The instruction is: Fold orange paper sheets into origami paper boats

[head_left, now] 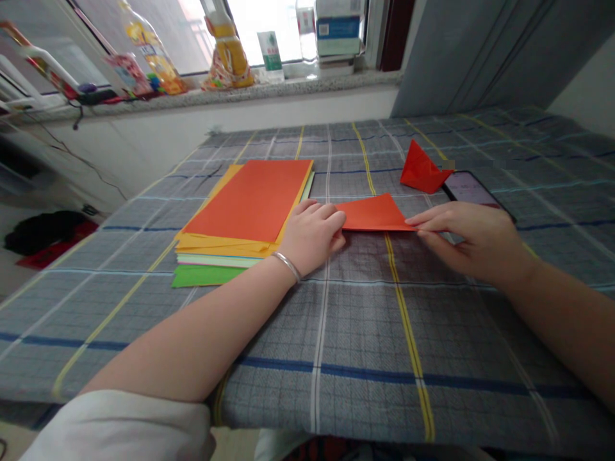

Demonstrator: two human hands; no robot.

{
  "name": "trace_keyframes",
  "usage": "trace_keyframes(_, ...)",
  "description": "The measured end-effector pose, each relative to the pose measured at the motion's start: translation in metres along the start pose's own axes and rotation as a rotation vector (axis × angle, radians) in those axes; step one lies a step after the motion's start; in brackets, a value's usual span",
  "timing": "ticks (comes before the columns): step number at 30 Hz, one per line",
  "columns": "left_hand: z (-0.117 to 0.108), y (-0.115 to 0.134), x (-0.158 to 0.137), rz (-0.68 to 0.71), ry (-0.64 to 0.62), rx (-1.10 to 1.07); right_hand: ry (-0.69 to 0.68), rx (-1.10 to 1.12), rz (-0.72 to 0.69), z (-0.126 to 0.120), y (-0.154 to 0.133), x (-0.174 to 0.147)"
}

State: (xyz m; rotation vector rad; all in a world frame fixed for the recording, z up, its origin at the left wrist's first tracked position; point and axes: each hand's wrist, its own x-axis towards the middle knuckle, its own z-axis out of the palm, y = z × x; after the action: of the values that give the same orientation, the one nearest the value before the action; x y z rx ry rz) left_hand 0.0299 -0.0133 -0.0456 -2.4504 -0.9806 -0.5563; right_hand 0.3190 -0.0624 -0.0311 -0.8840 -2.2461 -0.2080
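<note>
A folded orange-red sheet of paper (372,214) lies flat on the checked cloth between my two hands. My left hand (314,234) has its fingers curled over the paper's left end, hiding that part. At the right corner, my right hand (473,240) pinches the paper between thumb and fingertips. Left of my left hand rests a stack of coloured paper (252,198), orange on top, with yellow, pale and green sheets below. Beyond my right hand stands a folded red paper boat (423,169), touching or close to a phone (473,187).
A grey plaid cloth (355,333) covers the surface under my hands. Along the window sill (288,77) stand bottles (230,51), a green and white packet (270,51) and stacked boxes (337,29). A grey cabinet or panel (471,57) rises at the back right.
</note>
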Motion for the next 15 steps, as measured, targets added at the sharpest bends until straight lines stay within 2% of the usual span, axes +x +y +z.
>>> trace_keyframes(5, -0.0022, 0.0021, 0.0001, -0.019, -0.04, -0.057, -0.014, 0.016, -0.037, 0.0001, -0.0018, 0.0014)
trace_keyframes(10, -0.0048, 0.0023, 0.0002, -0.029, -0.088, -0.092, -0.006, 0.028, 0.046, -0.0044, -0.0039, 0.002)
trace_keyframes(13, -0.007, 0.0031, -0.0002, -0.074, -0.071, -0.201, -0.004, -0.021, 0.051, -0.0035, -0.0039, 0.0023)
trace_keyframes(15, -0.0079, 0.005, -0.0007, -0.045, -0.058, -0.302, -0.022, -0.021, 0.038, 0.0001, -0.005, 0.0023)
